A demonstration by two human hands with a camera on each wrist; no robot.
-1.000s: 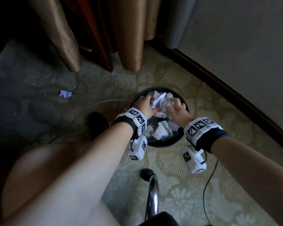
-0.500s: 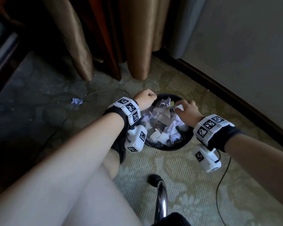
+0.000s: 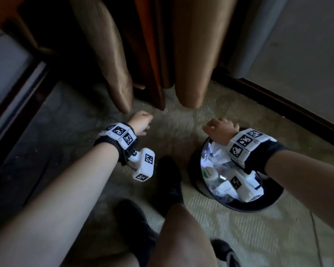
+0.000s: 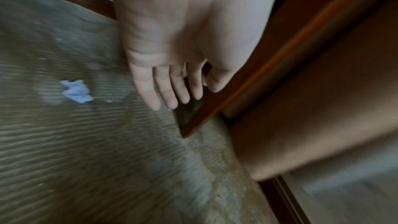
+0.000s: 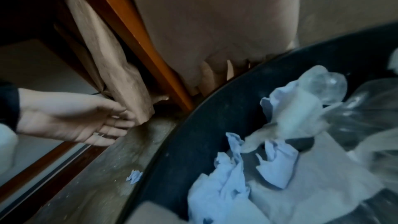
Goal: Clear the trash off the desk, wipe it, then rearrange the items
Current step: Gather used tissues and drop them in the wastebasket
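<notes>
A black round bin (image 3: pixel 268 205) stands on the carpet at the right, full of crumpled tissue (image 3: pixel 216 166) and clear plastic. In the right wrist view its rim (image 5: pixel 193 134) curves past pale blue tissue (image 5: pixel 226 185) and a plastic bottle (image 5: pixel 323 81). My right hand (image 3: pixel 220 129) hovers over the bin's far rim with loosely curled fingers (image 5: pixel 229 67) and holds nothing. My left hand (image 3: pixel 141 123) is off to the left of the bin, above the carpet, with straight empty fingers (image 4: pixel 172 91). A small crumpled paper scrap (image 4: pixel 76 91) lies on the carpet left of that hand.
Brown curtains (image 3: pixel 191 54) and a wooden post (image 3: pixel 148 64) hang down just beyond both hands. A dark furniture edge (image 3: pixel 17 89) runs along the left and a dark baseboard (image 3: pixel 278 105) along the right wall. My dark-socked foot (image 3: pixel 170 180) stands beside the bin.
Both hands have come up out of the bin, leaving the tissue they pressed inside it. The left hand has swung left, away from the bin.
</notes>
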